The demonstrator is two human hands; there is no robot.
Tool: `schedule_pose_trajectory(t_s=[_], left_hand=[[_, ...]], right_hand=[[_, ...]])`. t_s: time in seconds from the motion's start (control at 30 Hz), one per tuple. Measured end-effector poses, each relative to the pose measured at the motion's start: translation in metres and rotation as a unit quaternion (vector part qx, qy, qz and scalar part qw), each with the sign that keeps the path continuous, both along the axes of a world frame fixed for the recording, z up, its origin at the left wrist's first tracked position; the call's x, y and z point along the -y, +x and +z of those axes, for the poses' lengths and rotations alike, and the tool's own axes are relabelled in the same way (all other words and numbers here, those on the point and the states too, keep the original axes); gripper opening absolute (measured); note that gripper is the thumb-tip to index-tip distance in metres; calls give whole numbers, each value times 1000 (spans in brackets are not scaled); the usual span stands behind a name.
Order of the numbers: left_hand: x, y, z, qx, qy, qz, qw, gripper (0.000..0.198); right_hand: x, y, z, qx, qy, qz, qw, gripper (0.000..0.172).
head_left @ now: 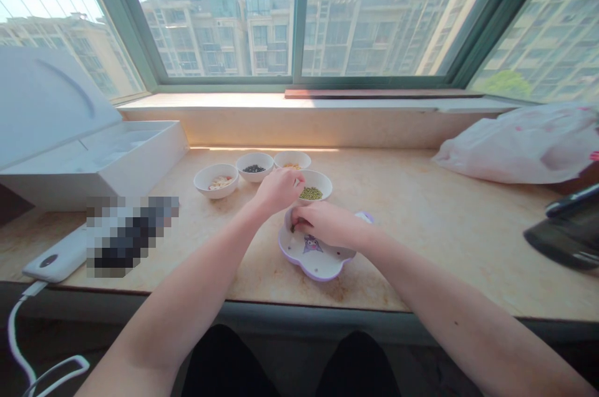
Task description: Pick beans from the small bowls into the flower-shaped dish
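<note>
A white cartoon-printed plate with a purple rim (pixel 321 273) lies near the counter's front edge, with a few small dark bits on it. My right hand (pixel 322 223) reaches over its upper left part, fingers pinched at a small dark piece. Just behind, my left hand (pixel 281 188) hovers by the bowl of green beans (pixel 311 193), its fingers bent together; what they hold, if anything, is too small to name. Further back stand a bowl of black beans (pixel 254 168), a bowl of yellow-orange grains (pixel 292 165), partly hidden, and a bowl of pale pieces (pixel 219 182).
An open white box (pixel 140 156) stands at the left, with a white power bank and cable (pixel 58 256) before it. At the right lie a white plastic bag (pixel 519 144) and a dark glossy object (pixel 568 228). Windows rise behind the counter (pixel 397 222).
</note>
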State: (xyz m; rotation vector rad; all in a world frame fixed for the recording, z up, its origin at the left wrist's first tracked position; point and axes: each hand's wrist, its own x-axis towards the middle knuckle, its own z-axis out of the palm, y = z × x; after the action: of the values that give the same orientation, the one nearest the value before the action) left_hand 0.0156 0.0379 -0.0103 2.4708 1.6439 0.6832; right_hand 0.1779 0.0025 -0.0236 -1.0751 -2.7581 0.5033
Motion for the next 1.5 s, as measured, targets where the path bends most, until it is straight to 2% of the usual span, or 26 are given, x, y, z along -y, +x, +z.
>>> schedule_pose_trajectory(t_s=[0.23, 0.4, 0.63, 0.8, 1.1, 1.2, 1.33, 1.5], left_hand=[[2, -1, 3, -8, -3, -3, 1000, 26], [2, 0, 2, -9, -1, -2, 1000, 25], [6, 3, 4, -26, -1, -5, 1000, 25], [11, 7, 6, -29, -1, -17, 999, 25], [15, 7, 8, -38, -6, -27, 999, 26], [16, 4, 11, -39, -14, -26, 999, 26], [20, -3, 18, -51, -9, -31, 998, 25], [31, -15, 35, -86, -22, -34, 995, 23]], right_hand=[[3, -1, -3, 52, 54, 5, 997, 17], [5, -2, -3, 16, 50, -2, 999, 11], [5, -3, -1, 33, 48, 20, 998, 10], [3, -6, -9, -19, 43, 17, 999, 11], [5, -5, -9, 7, 56, 23, 998, 18], [4, -4, -7, -11, 35, 22, 999, 17], [3, 2, 6, -76, -44, 22, 996, 14], [0, 16, 27, -190, -148, 7, 970, 21]])
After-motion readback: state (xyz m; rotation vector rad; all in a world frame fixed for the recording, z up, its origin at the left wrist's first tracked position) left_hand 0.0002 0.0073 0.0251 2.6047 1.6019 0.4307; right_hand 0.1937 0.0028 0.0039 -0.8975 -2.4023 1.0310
